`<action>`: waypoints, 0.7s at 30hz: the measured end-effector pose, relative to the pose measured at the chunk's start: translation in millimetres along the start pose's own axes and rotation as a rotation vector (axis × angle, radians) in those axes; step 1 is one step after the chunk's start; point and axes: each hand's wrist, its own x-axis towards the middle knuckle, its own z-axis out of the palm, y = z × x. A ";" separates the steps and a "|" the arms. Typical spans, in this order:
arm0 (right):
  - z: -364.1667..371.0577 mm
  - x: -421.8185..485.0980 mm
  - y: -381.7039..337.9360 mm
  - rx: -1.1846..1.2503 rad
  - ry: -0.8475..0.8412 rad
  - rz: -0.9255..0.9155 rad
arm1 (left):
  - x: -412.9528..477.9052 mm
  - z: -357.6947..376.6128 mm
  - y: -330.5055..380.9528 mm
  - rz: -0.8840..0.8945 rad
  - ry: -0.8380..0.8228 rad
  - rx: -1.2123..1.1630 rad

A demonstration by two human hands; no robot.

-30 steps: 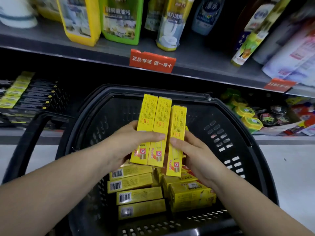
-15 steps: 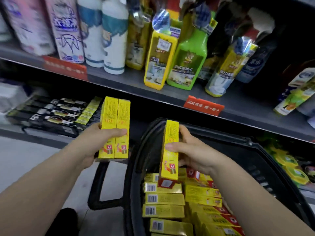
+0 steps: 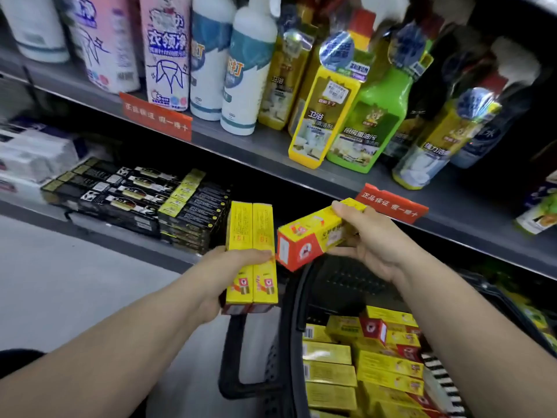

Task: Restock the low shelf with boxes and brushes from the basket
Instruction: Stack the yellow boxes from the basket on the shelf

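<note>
Black boxes stacked on low shelf beyond left hand's yellow boxes

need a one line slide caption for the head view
Left hand holds two yellow boxes upright, right hand a third box tilted, before the low shelf.

Lower right: black plastic basket, before low grey metal shelf; stacked yellow cardboard boxes inside. On low shelf, left: pile of flat black cartons. Just right of cartons: pair of upright yellow boxes in left grip. Above basket: single tilted yellow box in right grip. Overhead: plastic cleaner bottles on upper grey shelf.
</note>
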 end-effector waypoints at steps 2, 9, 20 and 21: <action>-1.6 4.8 0.7 0.076 0.011 0.034 | 1.1 9.3 -8.4 -0.003 -0.009 -0.082; -0.7 17.0 7.1 0.052 -0.006 -0.021 | 11.3 10.3 -14.4 -0.019 0.120 -0.361; 48.7 134.3 43.6 -1.054 0.059 -0.039 | 44.2 -44.6 15.6 0.118 0.464 -0.370; 53.0 145.4 48.6 -1.134 0.022 -0.031 | 47.2 -48.9 16.2 0.115 0.472 -0.362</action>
